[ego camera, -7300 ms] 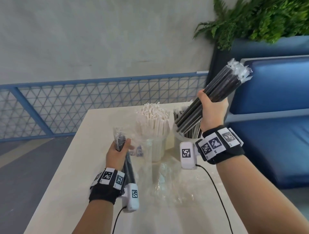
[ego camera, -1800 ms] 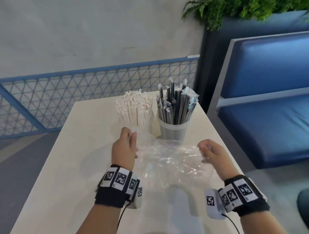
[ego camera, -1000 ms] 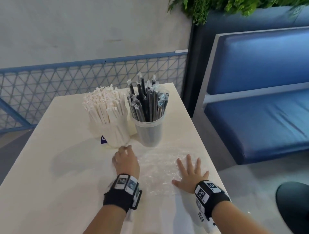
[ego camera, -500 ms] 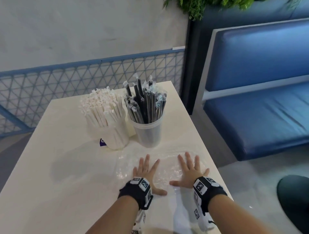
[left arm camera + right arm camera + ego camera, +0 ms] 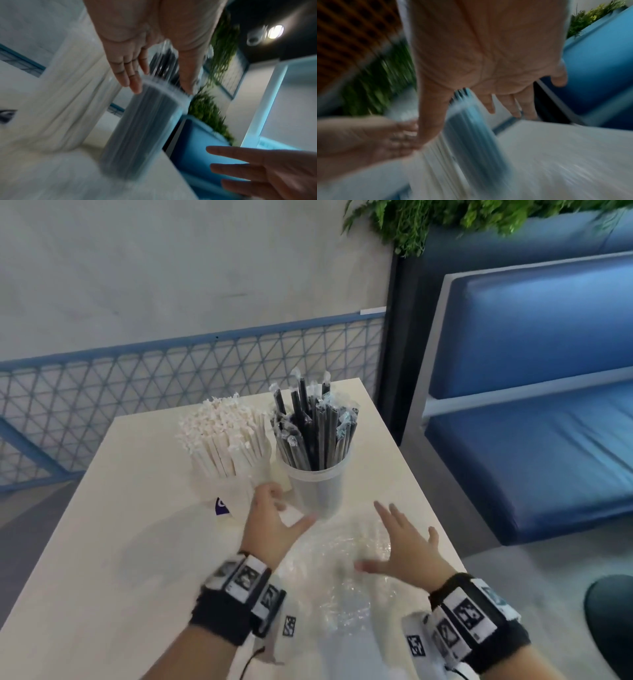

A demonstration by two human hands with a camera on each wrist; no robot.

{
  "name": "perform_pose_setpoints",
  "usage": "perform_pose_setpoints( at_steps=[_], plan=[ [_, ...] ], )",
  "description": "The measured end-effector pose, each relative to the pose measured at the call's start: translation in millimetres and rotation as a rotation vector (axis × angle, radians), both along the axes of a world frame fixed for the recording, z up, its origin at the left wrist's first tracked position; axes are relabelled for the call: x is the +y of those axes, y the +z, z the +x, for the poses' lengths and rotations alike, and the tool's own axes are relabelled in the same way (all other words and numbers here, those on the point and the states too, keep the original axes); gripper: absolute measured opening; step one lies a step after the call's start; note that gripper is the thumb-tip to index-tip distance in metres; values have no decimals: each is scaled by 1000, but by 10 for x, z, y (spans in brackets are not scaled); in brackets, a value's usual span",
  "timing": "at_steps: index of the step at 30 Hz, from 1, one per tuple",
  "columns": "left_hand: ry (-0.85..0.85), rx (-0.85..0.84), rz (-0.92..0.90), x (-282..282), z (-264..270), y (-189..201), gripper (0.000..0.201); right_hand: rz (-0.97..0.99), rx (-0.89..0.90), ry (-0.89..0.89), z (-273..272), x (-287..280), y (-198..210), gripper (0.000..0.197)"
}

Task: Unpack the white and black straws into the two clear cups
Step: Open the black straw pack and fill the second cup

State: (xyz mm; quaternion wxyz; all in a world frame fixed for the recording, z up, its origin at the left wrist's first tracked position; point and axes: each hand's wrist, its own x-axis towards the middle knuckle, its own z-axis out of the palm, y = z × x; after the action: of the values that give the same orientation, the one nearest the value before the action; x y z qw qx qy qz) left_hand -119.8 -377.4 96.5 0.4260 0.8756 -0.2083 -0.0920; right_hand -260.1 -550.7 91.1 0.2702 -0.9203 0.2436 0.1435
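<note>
Two clear cups stand side by side at the table's far middle. The left cup (image 5: 236, 491) holds the white straws (image 5: 222, 436); the right cup (image 5: 317, 487) holds the black straws (image 5: 313, 433). My left hand (image 5: 274, 522) is off the table with fingers spread, just left of the right cup's base, holding nothing. My right hand (image 5: 404, 542) hovers with fingers spread above the empty clear plastic wrap (image 5: 346, 570), a little to the right of that cup. The blurred wrist views show the black-straw cup (image 5: 140, 129) (image 5: 474, 143) between both open hands.
The beige table (image 5: 120, 542) ends close on the right, where a blue bench (image 5: 531, 440) stands. A blue mesh railing (image 5: 171, 368) runs behind the table. A plant (image 5: 445, 217) hangs over the bench corner. A small purple label (image 5: 222, 506) lies by the left cup.
Both hands have lifted off the flattened plastic wrap and moved forward toward the cup of black straws, fingers spread. The cups and straws have not moved.
</note>
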Motion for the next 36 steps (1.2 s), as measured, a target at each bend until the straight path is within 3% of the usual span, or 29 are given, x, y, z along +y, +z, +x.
perform_pose_setpoints(
  at_steps=[4,6,10,13,18,20,23,27,31,36],
  plan=[
    [-116,17,-52,-75,374,318,112,123,-519,-89,426,-37,493,116],
    [-190,4,-24,-134,493,387,119,168,-648,-92,680,-114,635,120],
    [-279,23,-5,-273,677,413,129,315,-625,-67,1125,-262,731,135],
    [-313,86,-108,-401,756,427,131,304,-647,-35,1288,-276,746,139],
    [-321,182,-249,-562,855,295,144,459,-787,18,1359,-145,743,120],
    [-261,157,-266,-608,835,292,130,479,-803,31,1419,-74,648,113],
    [-171,70,-300,-628,808,354,89,514,-842,-26,1484,40,540,90],
    [-165,6,-369,-575,782,460,94,480,-963,-68,1472,50,692,73],
    [-225,-41,-418,-449,690,605,112,539,-1035,45,1397,32,930,82],
    [-327,-164,-207,-324,657,740,125,157,-1086,167,1322,43,1001,60]
  ],
)
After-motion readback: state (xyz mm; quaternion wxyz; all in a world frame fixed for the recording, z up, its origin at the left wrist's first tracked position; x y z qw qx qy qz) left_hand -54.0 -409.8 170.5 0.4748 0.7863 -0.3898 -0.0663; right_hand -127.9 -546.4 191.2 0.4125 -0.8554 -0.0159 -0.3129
